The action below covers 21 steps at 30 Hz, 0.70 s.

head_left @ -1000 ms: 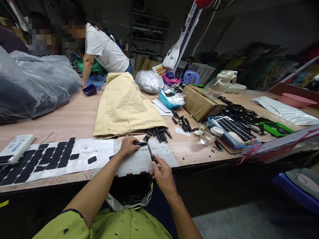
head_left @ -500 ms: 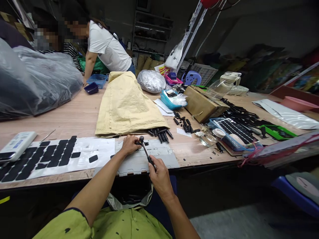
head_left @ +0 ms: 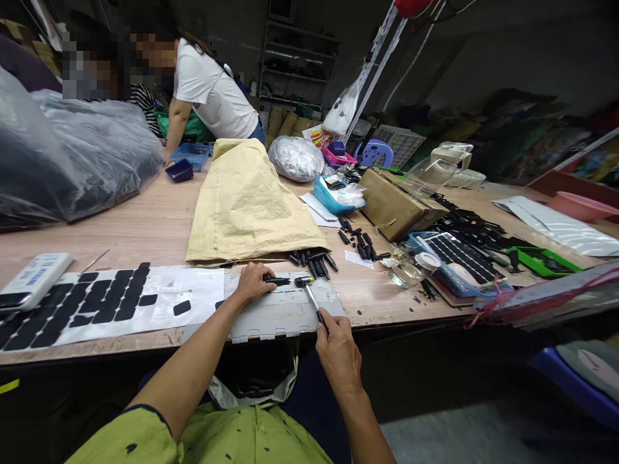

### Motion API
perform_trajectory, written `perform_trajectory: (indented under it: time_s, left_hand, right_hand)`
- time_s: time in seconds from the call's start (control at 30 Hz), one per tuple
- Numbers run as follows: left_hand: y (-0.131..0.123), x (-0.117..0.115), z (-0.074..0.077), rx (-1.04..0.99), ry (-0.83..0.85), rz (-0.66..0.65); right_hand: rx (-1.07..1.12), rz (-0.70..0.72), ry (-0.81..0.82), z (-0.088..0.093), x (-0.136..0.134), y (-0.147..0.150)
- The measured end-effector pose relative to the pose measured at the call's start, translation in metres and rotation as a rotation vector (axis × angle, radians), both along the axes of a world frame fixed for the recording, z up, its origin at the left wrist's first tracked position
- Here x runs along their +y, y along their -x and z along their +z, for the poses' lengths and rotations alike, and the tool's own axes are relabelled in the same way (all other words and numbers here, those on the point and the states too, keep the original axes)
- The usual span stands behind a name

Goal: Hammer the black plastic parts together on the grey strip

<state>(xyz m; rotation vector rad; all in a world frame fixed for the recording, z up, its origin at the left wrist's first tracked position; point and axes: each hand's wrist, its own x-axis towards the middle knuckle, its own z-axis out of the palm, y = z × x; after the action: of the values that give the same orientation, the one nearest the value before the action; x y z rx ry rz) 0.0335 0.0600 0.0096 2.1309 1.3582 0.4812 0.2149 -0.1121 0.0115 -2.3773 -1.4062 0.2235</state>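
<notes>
My left hand (head_left: pixel 254 281) rests on the grey board (head_left: pixel 290 312) at the table's front edge. Its closed fingers hold a slim black rod-like piece (head_left: pixel 278 281), which points right and lies low over the board. In my right hand (head_left: pixel 339 351) is the dark handle of a small hammer (head_left: pixel 313 298). The hammer's dark head, with a yellowish end, is just right of the black piece's tip, apart from it. Behind the head, several black cylindrical pieces (head_left: pixel 316 263) poke out from under a beige cloth sack (head_left: pixel 251 212).
Left of the board, a white sheet (head_left: pixel 164 290) carries black stickers beside a white device (head_left: pixel 36 280). More black parts (head_left: pixel 360 241), a cardboard box (head_left: pixel 399 203) and a blue basket (head_left: pixel 449 277) stand to the right. Across the table, a person in white (head_left: pixel 213 90) leans over.
My right hand has moved the hammer to the right, from over the black piece to beyond its tip. My left hand stays nearly in place, and the black piece now shows more clearly.
</notes>
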Motion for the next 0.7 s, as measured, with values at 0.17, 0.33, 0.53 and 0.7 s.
perform_trajectory:
  time_s: [0.17,0.33,0.53,0.7]
  left_hand:
    - [0.007,-0.001,0.008,-0.002,0.031,-0.08]
    - [0.027,-0.033,0.014,-0.074,0.083,-0.289]
    - [0.051,-0.107,0.0,0.028,-0.04,-0.384]
    - [0.059,-0.127,-0.004,0.126,-0.119,-0.384]
  right_hand:
    - [0.039,-0.019,-0.039,-0.008,0.0,0.003]
    - [0.055,-0.001,-0.088,-0.01,0.0,0.001]
    - [0.049,0.008,-0.102,-0.009,0.0,0.002]
    - [0.057,0.006,-0.091,-0.009,-0.001,0.002]
